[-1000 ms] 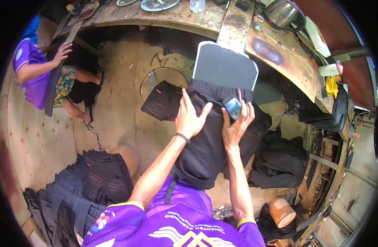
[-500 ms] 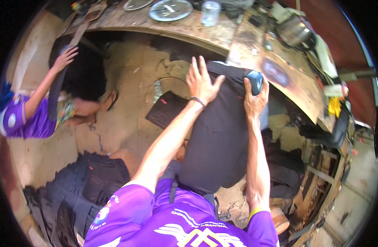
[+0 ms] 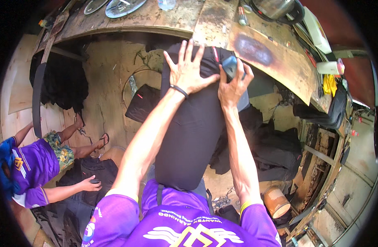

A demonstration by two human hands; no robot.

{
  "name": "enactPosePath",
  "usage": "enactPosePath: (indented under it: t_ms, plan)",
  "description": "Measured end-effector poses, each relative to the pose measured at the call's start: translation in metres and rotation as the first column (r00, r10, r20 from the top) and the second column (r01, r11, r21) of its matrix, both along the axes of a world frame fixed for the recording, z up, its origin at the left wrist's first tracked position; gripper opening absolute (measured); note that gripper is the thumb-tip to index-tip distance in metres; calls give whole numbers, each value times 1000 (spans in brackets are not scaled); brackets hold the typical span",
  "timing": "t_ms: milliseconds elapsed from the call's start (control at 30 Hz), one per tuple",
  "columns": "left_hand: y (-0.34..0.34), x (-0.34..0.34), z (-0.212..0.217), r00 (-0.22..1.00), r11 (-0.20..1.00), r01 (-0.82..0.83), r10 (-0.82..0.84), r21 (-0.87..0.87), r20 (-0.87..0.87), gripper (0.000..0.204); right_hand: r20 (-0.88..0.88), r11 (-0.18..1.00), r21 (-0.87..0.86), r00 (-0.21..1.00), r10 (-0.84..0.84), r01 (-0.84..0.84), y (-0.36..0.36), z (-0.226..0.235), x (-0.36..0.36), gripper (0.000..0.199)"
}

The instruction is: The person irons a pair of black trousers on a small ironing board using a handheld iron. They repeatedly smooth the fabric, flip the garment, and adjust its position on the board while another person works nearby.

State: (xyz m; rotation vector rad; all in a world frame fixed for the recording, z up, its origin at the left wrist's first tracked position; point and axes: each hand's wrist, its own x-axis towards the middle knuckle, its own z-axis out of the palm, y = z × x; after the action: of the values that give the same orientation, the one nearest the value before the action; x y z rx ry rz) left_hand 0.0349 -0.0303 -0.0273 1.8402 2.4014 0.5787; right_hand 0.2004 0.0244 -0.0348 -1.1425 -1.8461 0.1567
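Left hand (image 3: 190, 76): upper centre of the frame, palm down, fingers spread wide on the black garment (image 3: 189, 140), gripping nothing.
Right hand (image 3: 233, 88): just to its right, fingers curled around a small blue tool (image 3: 229, 66).
Black garment: upper centre down to the purple shirt (image 3: 176, 220).
Co-worker (image 3: 43, 158): lower left, one hand around a small dark object (image 3: 94, 180).
Bench (image 3: 160, 19): across the top.

White capital letters, with smaller white lettering beside them, run across the wearer's purple jersey (image 3: 129, 224) next to a yellow-and-white winged emblem (image 3: 199, 238). A round sleeve badge (image 3: 89, 231) has white lettering around it. Small red tags on the black pants (image 3: 189, 140) and a folded black garment (image 3: 143, 108) are too small to read.
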Motion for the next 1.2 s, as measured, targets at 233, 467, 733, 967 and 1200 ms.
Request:
enactPosePath:
  t_ms: [233, 467, 733, 967, 1200]
  plan:
    - [14, -9, 20, 981, 983, 175, -170, 53, -95, 122, -44, 1000, 0, 999, -12, 12, -70, 100, 35, 62]
    - [39, -20, 20, 968, 962, 244, -249, 121, 32, 101, 404, 930, -354, 879, 252, -103, -161, 55, 55, 56]
    - [47, -23, 22, 968, 958, 247, -251, 144, 8, 105, 334, 933, -275, 887, 320, -233, -61, 77, 18, 46]
    - [60, -21, 16, 985, 968, 163, -170, 192, 20, 83, 375, 911, -397, 886, 273, -112, -156, 38, 64, 45]
    - [63, -23, 22, 976, 965, 213, -216, 151, 5, 79, 267, 839, -441, 846, 461, -318, -166, 87, 62, 44]
